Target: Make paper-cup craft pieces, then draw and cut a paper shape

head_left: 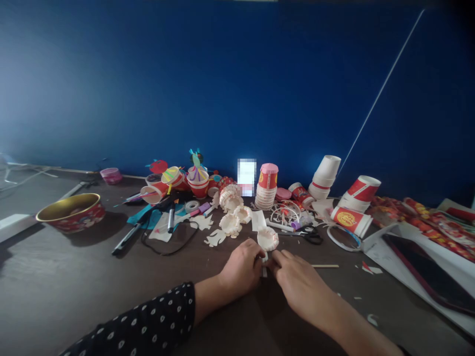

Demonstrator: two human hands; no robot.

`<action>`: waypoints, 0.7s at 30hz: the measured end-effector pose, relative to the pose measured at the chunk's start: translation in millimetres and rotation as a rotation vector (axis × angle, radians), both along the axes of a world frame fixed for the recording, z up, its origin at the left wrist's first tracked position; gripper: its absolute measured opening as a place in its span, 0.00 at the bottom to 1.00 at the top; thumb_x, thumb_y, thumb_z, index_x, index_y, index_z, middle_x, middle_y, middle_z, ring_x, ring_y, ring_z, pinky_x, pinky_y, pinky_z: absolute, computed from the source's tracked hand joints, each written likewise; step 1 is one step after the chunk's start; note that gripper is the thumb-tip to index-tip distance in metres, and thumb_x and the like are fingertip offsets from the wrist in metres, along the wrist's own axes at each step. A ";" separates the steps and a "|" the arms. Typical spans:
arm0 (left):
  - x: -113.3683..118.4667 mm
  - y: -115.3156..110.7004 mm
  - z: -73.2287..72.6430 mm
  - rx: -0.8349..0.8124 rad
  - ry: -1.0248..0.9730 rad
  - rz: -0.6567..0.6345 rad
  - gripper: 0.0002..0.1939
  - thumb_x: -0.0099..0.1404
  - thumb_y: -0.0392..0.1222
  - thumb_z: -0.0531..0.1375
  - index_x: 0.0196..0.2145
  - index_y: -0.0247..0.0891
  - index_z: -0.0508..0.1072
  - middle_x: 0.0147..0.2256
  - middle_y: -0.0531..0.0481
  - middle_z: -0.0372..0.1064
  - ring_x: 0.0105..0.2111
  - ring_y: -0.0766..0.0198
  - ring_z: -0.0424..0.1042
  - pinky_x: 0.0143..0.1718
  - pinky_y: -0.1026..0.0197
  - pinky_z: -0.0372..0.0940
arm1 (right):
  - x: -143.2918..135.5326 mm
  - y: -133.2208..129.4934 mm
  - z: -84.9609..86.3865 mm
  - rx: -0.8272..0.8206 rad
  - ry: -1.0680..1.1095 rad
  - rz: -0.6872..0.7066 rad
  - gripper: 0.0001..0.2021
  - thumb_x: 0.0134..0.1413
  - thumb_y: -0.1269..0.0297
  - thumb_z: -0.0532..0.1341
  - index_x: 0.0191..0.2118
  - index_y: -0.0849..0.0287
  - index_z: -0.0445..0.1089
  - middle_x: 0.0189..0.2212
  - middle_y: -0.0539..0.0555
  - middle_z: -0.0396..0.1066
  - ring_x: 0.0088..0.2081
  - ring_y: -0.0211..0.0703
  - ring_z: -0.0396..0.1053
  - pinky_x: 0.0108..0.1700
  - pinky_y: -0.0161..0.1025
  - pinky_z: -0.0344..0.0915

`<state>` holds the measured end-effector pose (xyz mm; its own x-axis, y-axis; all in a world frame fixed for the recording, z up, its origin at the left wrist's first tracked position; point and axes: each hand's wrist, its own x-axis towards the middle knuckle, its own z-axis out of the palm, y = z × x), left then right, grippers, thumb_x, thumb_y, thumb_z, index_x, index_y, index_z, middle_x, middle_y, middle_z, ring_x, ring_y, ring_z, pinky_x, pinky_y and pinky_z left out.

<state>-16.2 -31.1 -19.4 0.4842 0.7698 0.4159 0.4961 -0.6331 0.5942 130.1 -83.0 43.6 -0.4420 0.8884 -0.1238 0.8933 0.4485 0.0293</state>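
A cut paper cup (267, 239) with a folded, scalloped rim stands between my hands at the middle of the table. White paper strips (264, 269) hang down from it toward me. My left hand (242, 262) has its fingers curled closed at the cup's lower left side, pinching the strips. From the right, my right hand (297, 274) pinches the same cut cup near its base; its fingertips are partly hidden. Just beyond lie several more cups with folded rims (230, 223) and a white paper scrap (215, 238).
Scissors (311, 236), a marker (171, 219) and a utility knife (128, 239) lie around. Stacked paper cups (266, 188) stand at the back. A red-gold bowl (70, 212) sits left; a phone (430, 269) rests on a white box lid at right. A thin stick (325, 266) lies by my right hand.
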 end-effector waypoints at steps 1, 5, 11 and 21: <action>0.2 -0.4 -0.4 0.004 0.004 -0.003 0.06 0.55 0.28 0.54 0.27 0.35 0.68 0.29 0.48 0.66 0.32 0.63 0.65 0.34 0.64 0.59 | 0.3 0.0 -0.6 0.006 -0.002 -0.002 0.18 0.58 0.77 0.47 0.45 0.64 0.72 0.44 0.63 0.69 0.45 0.51 0.65 0.46 0.43 0.60; 1.6 0.1 -1.4 -0.002 0.036 -0.019 0.05 0.52 0.29 0.57 0.26 0.35 0.70 0.28 0.49 0.67 0.32 0.62 0.65 0.34 0.63 0.59 | 0.8 -0.3 -2.4 0.020 -0.011 -0.006 0.17 0.57 0.78 0.48 0.41 0.65 0.74 0.45 0.63 0.68 0.45 0.52 0.65 0.46 0.43 0.60; 2.5 2.9 1.0 -0.048 0.077 -0.002 0.04 0.53 0.30 0.59 0.24 0.35 0.72 0.27 0.50 0.69 0.31 0.62 0.65 0.35 0.62 0.58 | 2.8 0.2 -3.3 0.015 0.073 -0.030 0.18 0.56 0.79 0.47 0.39 0.65 0.74 0.43 0.62 0.68 0.42 0.47 0.65 0.44 0.39 0.59; 4.7 1.0 8.7 -0.048 0.145 -0.007 0.05 0.53 0.30 0.58 0.23 0.35 0.72 0.27 0.49 0.70 0.31 0.62 0.66 0.35 0.62 0.59 | 20.5 5.0 -1.9 -0.033 0.301 -0.049 0.18 0.56 0.77 0.48 0.46 0.58 0.69 0.37 0.55 0.72 0.38 0.41 0.69 0.37 0.34 0.58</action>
